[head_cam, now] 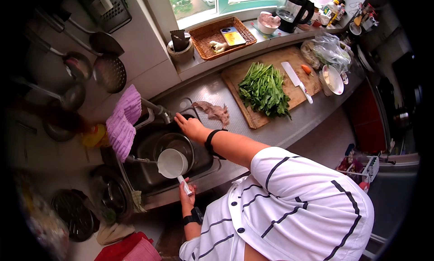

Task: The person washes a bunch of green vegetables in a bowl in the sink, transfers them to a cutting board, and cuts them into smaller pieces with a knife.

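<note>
My left hand [188, 193] grips the handle of a white ladle-like dipper [172, 163], held over the sink [142, 179]. From the spout end, a thin line that looks like running water reaches the dipper's rim. My right hand [191, 127] is stretched over the sink's back edge, fingers extended beside the metal faucet [164, 114]; whether the fingertips touch it is unclear. Below the dipper, a round stainless steel basin [169, 140] sits in the sink, partly hidden. A purple ribbed cloth [124, 123] is draped over the faucet's spout.
Right of the sink lies a brownish rag [213, 112]. A wooden cutting board [237, 100] bears leafy greens [264, 89], a cleaver [293, 76] and a carrot piece [306, 69]. A wicker basket [200, 45] stands on the sill. Metal skimmers [109, 72] hang on the left wall.
</note>
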`<state>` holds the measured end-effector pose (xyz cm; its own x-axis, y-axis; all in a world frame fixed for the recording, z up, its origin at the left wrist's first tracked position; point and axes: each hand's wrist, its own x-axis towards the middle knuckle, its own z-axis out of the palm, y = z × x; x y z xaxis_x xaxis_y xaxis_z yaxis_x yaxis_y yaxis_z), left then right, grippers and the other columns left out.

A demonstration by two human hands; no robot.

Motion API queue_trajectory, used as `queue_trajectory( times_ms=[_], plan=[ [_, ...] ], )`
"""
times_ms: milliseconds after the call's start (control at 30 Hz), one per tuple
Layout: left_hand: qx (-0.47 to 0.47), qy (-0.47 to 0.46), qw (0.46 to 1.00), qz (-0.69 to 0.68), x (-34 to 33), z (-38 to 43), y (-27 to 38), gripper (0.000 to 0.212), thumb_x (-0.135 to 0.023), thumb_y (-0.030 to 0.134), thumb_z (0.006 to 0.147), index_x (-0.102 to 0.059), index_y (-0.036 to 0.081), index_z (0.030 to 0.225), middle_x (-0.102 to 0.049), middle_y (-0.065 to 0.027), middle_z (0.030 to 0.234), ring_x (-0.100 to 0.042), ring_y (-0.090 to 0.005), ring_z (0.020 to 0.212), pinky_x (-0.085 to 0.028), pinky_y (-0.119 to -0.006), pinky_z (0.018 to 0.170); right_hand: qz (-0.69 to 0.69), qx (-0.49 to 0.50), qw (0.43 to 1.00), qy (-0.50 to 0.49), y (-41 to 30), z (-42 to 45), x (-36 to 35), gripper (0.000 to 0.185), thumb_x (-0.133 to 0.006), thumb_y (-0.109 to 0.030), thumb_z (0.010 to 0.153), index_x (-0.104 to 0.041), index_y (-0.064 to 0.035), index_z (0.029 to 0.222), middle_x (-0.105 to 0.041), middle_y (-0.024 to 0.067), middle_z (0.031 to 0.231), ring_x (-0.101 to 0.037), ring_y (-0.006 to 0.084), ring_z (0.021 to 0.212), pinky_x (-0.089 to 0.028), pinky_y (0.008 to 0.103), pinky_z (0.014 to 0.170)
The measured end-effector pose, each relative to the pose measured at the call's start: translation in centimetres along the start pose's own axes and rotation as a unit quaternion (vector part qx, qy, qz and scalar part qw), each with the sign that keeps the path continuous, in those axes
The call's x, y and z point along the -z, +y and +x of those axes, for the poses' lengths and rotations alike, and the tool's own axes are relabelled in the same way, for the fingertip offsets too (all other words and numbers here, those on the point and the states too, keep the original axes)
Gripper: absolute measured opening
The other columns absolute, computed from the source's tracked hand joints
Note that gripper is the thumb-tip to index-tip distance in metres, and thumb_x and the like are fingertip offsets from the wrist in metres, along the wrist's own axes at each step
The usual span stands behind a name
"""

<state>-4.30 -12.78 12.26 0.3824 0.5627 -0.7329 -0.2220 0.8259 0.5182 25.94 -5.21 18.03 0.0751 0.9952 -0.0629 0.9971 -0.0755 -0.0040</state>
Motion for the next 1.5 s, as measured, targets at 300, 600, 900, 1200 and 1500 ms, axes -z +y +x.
queue_trajectory(
  times_ms=[300, 600, 900, 1200, 1500],
  plan=[
    [0.005, -0.013, 1.0, 0.005, -0.2, 0.0, 0.1, 0.036, -0.051, 0.033, 0.091, -0.054, 0.002, 0.109, -0.042, -0.0005, 0.056, -0.042, -0.0109, 0.049, -0.048, -0.028, 0.07, 0.004, -0.005, 0.999, 0.04, 0.3, 0.4, -0.9, 0.064, -0.055, -0.013, 0.078, -0.036, 0.0006, 0.137, -0.032, 0.0205, 0.144, -0.061, 0.0185, 0.065, -0.049, 0.0293, 0.06],
    [0.005, -0.035, 0.999, 0.014, 0.3, 0.7, 0.3, 0.037, -0.051, 0.031, 0.091, -0.055, 0.001, 0.111, -0.045, -0.0023, 0.055, -0.044, -0.0131, 0.047, -0.049, -0.031, 0.071, 0.064, -0.02, 0.998, -0.017, 0.8, 0.6, -0.6, 0.077, -0.055, -0.005, 0.073, -0.023, -0.0019, 0.143, -0.025, 0.0199, 0.147, -0.066, 0.028, 0.078, -0.053, 0.0363, 0.068],
    [-0.003, -0.01, 1.0, 0.007, 0.4, 0.3, 0.1, 0.037, -0.051, 0.032, 0.09, -0.056, 0.001, 0.11, -0.046, -0.0024, 0.055, -0.045, -0.0131, 0.048, -0.049, -0.031, 0.07, 0.061, -0.013, 0.998, -0.022, 0.4, 0.8, -0.5, 0.073, -0.053, -0.008, 0.077, -0.023, -0.0024, 0.143, -0.025, 0.0175, 0.148, -0.066, 0.0265, 0.081, -0.053, 0.0348, 0.069],
    [-0.006, -0.006, 1.0, 0.015, 0.3, 0.3, 0.1, 0.038, -0.052, 0.033, 0.09, -0.056, 0.001, 0.11, -0.045, -0.0024, 0.055, -0.045, -0.0128, 0.048, -0.05, -0.031, 0.07, 0.057, -0.013, 0.998, -0.014, 0.4, 0.8, -0.7, 0.074, -0.055, -0.006, 0.076, -0.024, -0.0014, 0.143, -0.026, 0.0172, 0.147, -0.065, 0.0263, 0.079, -0.053, 0.0336, 0.068],
    [-0.005, -0.002, 1.0, 0.009, 0.4, 0.5, 0.0, 0.038, -0.053, 0.032, 0.089, -0.056, 0.001, 0.109, -0.046, -0.0027, 0.054, -0.046, -0.0129, 0.047, -0.05, -0.032, 0.069, 0.06, -0.006, 0.998, 0.007, 0.6, 0.8, -1.2, 0.07, -0.05, -0.008, 0.076, -0.026, -0.0018, 0.141, -0.029, 0.0172, 0.145, -0.067, 0.0279, 0.079, -0.053, 0.0362, 0.067]
  ],
)
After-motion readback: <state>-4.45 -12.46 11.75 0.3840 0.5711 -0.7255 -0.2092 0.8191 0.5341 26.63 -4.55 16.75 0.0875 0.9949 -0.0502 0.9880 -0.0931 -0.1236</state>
